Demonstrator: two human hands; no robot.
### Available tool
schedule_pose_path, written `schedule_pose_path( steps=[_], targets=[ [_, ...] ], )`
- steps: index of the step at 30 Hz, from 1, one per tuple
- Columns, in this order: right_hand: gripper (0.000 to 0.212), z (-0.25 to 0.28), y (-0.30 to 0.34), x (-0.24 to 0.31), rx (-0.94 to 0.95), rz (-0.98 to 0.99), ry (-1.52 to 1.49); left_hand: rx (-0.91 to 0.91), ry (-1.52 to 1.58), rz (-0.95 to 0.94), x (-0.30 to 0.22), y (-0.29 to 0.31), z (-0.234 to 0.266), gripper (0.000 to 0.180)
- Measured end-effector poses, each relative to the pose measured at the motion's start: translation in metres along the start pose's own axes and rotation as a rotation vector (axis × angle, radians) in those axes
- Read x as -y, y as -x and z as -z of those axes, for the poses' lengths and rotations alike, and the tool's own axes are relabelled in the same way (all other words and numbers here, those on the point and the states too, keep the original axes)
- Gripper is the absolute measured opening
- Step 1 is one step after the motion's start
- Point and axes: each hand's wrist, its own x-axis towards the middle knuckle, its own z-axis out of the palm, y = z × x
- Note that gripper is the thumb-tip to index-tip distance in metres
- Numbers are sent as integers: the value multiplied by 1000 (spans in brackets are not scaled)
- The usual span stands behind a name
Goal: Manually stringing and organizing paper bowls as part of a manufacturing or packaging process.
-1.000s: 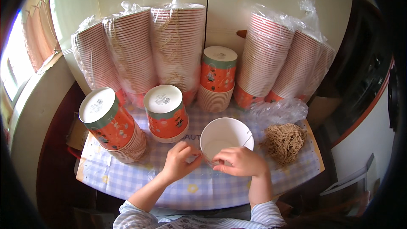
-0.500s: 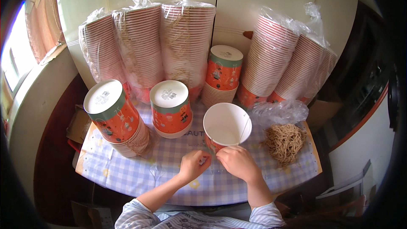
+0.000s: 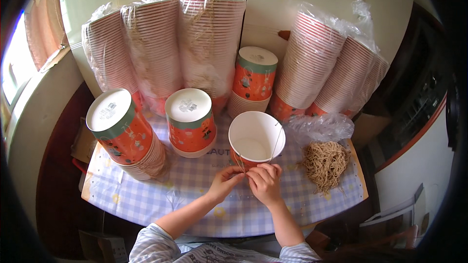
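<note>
An orange paper bucket (image 3: 256,141) with a white inside stands upright, mouth up, in front of me. A thin tan cord (image 3: 277,142) runs from the right part of its rim down to my hands, and another length shows at the front left of the rim. My left hand (image 3: 225,183) pinches the cord just below the bucket's near side. Close beside it, my right hand (image 3: 265,183) is closed on the cord too, its fingertips almost touching the left ones. The exact grip between the fingertips is too small to make out.
Upside-down bucket stacks stand at the left (image 3: 127,136), centre left (image 3: 190,124) and behind (image 3: 254,80). Tall plastic-wrapped bucket stacks (image 3: 212,48) line the wall. A heap of tan cords (image 3: 326,165) and a crumpled clear bag (image 3: 321,127) lie right on the checked tablecloth (image 3: 190,202).
My hands have come together at the bucket's near side. The cord at the front left of the rim now shows, drawn to my fingers. The view has shifted slightly.
</note>
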Motion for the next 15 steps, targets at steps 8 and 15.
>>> schedule_pose_path(
  steps=[8, 15],
  targets=[
    [12, -2, -1, 5, -11, 5, 48, 1, 275, 69, 9, 2, -1, 15],
    [11, -4, 4, 4, -8, -9, 30, -26, 368, 187, 2, 4, -6, 9]
  ],
)
